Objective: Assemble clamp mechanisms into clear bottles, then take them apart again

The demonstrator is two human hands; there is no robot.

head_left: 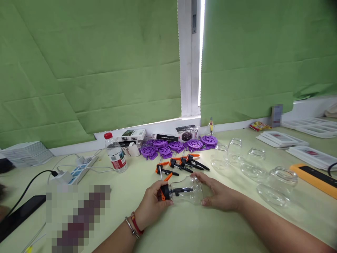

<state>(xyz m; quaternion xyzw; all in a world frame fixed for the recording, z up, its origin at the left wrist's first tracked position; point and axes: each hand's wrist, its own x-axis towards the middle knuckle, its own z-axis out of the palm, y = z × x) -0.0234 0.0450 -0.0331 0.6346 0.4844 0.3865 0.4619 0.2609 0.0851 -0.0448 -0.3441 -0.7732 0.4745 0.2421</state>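
Observation:
A clear glass jar [186, 189] lies on its side between my hands, low over the table. My left hand [155, 201] grips the black and orange cap [165, 192] at the jar's narrow end. The cap's black stem [181, 191] reaches inside the glass. My right hand [221, 192] is closed around the wide end of the jar, thumb below and fingers above. Just beyond are several similar black and orange cap pieces [184, 164] with stems and metal rods. To the right, several clear glass jars [281, 184] stand on the table.
Purple round plastic parts [195, 144] and small boxes [186, 133] line the back by the window. A red-capped water bottle [116, 154] and a power strip [83, 170] are at left. An orange and black object [316, 179] and white trays [310, 158] sit at right.

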